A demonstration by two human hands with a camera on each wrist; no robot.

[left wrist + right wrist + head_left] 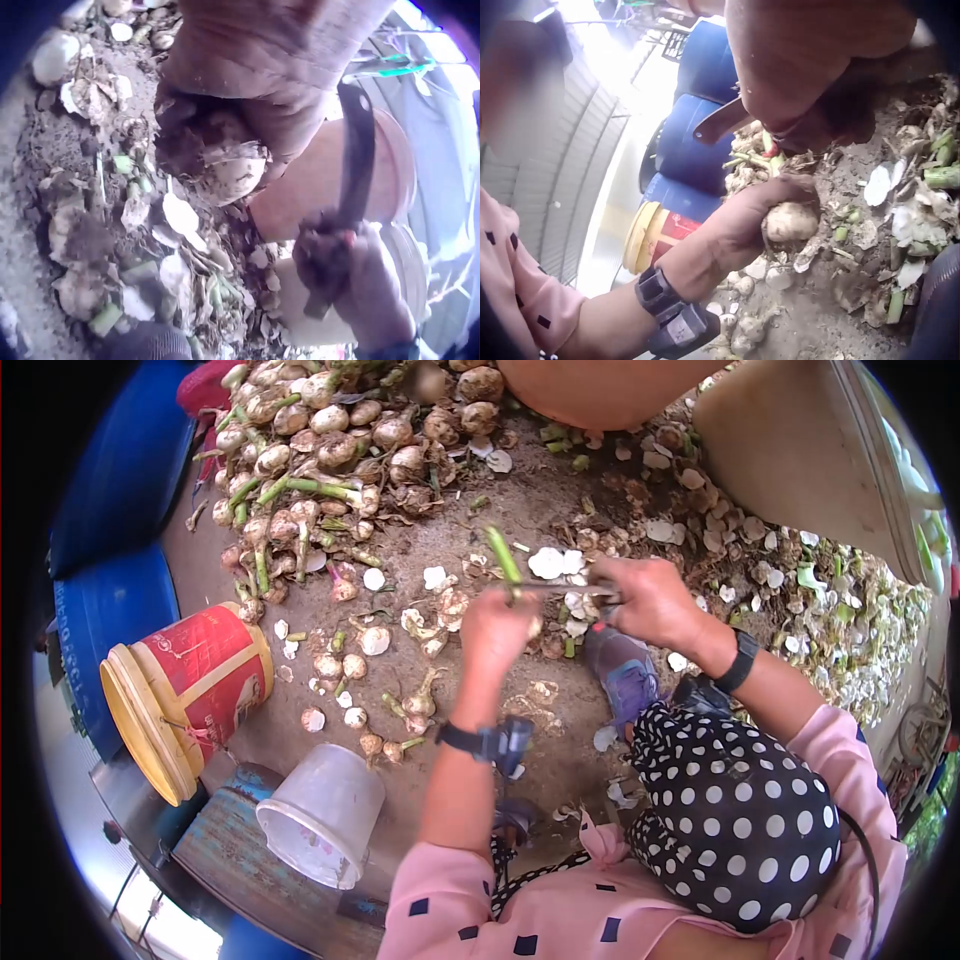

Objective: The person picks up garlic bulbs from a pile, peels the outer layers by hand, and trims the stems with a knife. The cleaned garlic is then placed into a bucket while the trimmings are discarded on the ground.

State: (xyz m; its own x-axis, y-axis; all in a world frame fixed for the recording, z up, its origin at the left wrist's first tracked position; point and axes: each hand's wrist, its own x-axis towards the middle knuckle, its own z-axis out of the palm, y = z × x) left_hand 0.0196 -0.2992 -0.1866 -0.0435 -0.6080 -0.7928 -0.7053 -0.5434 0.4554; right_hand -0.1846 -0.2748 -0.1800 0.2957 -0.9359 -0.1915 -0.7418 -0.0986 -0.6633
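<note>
My left hand (494, 632) grips a dirt-streaked garlic bulb (792, 223), which bulges out from under the fingers in both wrist views. A thick green stalk (503, 556) sticks up above that hand. My right hand (652, 602) holds a knife (357, 154) with a broad dark blade and a hole near its end. In the head view the blade spans the gap between the hands, overlapping the base of the stalk. Below the hands lie white root slices (548, 564) and cut stem pieces.
Uncut garlic bulbs (335, 450) are heaped at the upper left. Trimmings (850, 630) cover the ground on the right, below a pale tub (800, 455). A red-and-yellow bucket (205, 685) and a white bucket (325, 805) lie tipped at left. A shoe (622, 675) is close below the right hand.
</note>
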